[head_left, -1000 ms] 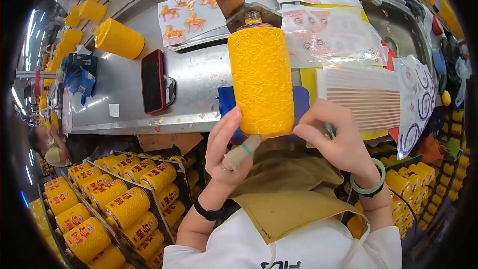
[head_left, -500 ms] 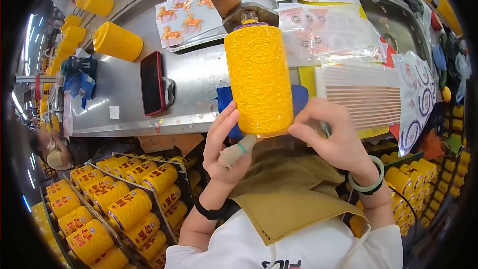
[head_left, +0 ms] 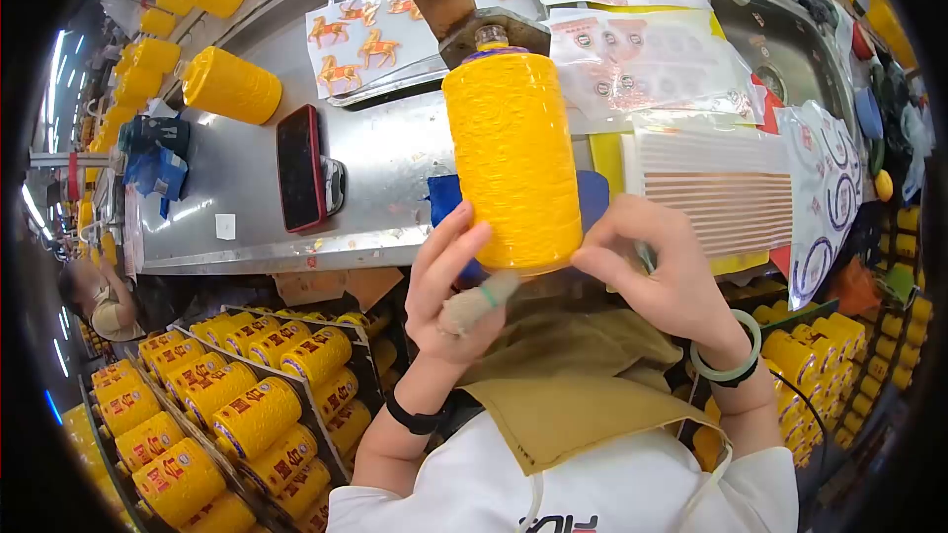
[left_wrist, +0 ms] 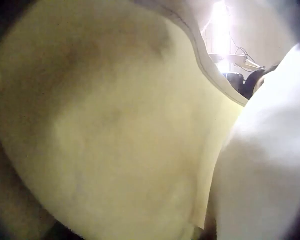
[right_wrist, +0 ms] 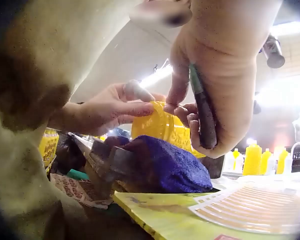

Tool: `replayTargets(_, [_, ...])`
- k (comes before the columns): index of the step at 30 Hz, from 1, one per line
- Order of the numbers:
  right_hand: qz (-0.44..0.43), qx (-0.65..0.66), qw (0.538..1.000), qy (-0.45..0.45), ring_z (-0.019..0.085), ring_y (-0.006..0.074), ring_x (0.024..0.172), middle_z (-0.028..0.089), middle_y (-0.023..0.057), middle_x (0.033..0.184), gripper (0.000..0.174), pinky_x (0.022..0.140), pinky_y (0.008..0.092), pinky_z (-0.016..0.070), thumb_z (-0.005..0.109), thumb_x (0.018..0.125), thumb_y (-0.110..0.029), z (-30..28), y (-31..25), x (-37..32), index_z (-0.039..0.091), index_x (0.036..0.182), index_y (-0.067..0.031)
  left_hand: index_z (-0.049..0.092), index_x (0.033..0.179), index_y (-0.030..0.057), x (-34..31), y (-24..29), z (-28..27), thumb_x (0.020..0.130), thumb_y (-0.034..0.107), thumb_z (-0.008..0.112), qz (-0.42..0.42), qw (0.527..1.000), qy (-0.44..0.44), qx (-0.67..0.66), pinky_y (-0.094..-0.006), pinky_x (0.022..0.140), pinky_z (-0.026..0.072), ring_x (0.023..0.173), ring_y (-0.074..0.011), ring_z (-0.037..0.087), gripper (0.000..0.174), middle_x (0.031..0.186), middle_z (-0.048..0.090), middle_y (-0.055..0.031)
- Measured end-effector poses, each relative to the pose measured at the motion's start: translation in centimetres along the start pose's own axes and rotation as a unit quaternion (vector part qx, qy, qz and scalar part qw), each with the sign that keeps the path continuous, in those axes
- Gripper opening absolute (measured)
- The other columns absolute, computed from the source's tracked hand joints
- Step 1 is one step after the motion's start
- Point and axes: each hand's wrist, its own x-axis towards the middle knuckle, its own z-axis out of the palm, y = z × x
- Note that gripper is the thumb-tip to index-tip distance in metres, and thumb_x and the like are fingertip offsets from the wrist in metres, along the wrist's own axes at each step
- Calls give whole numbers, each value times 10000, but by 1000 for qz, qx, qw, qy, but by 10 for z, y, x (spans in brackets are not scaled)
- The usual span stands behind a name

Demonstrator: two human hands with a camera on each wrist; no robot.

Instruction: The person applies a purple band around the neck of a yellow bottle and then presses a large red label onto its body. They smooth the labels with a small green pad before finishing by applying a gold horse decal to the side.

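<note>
Yellow bottle [head_left: 512,163] turned, partly hiding blue cloth [head_left: 594,199]; phone [head_left: 300,168] nearby.

Shirt [head_left: 642,479]: your chest carries letters, seemingly FILA, cut off at the bottom edge.
Racked jars [head_left: 257,419]: red characters, too small to make out.
Clear sheets [head_left: 647,64]: print you can't read.

Here in the middle we have the bottle [head_left: 512,158], its neck in the bracket [head_left: 523,35] at the back, the towel [right_wrist: 172,165] underneath; over on the left the phone [head_left: 299,168] lies on the workbench [head_left: 390,153], another bottle [head_left: 232,85] further left and back; behind the phone, horse stickers [head_left: 376,47] lie partly over the tray [head_left: 430,73]; now right, a strip sheet [head_left: 716,199], plastic sleeves [head_left: 647,59] behind it, the sink [head_left: 790,44] beyond; front left, more bottles [head_left: 259,417] in a rack [head_left: 181,323]
</note>
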Motion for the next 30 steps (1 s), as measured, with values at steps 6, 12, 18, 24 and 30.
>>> replayTargets(6, [1,1,1000,-7,615,214,693,659,106,772,162,665,331,484,774,889,-129,1,-1,1,709,875,19,725,1160,49,-2,-1,-12,812,-47,797,63,997,-16,52,-440,1027,552,1214,-376,647,368,1318,648,-217])
replayTargets(12, [-3,-20,1000,1,611,218,692,657,106,773,162,664,335,482,777,888,-131,0,1,0,712,878,17,774,954,114,14,11,-9,835,-7,781,163,974,-86,131,-460,1001,568,1206,-392,632,171,1284,664,-150])
replayTargets(18, [16,7,1000,-10,612,221,693,660,108,777,163,665,336,483,778,887,-135,1,-5,0,716,882,16,737,1040,51,1,4,-4,762,-78,814,7,999,-12,37,-417,971,601,1166,-346,673,316,1237,671,-113])
replayTargets(24, [3,-15,1000,-10,620,226,696,669,109,783,158,663,336,484,778,888,-137,1,-1,1,721,888,10,746,1012,104,6,19,-12,812,-37,792,106,981,-54,152,-443,1011,548,1223,-355,623,249,1256,669,-141])
replayTargets(30, [3,-11,1000,-2,627,223,696,672,107,783,152,657,334,488,779,885,-133,2,-2,2,721,884,7,723,1082,45,0,1,-3,824,-37,784,73,993,-56,75,-427,1019,545,1213,-350,629,277,1281,659,-187])
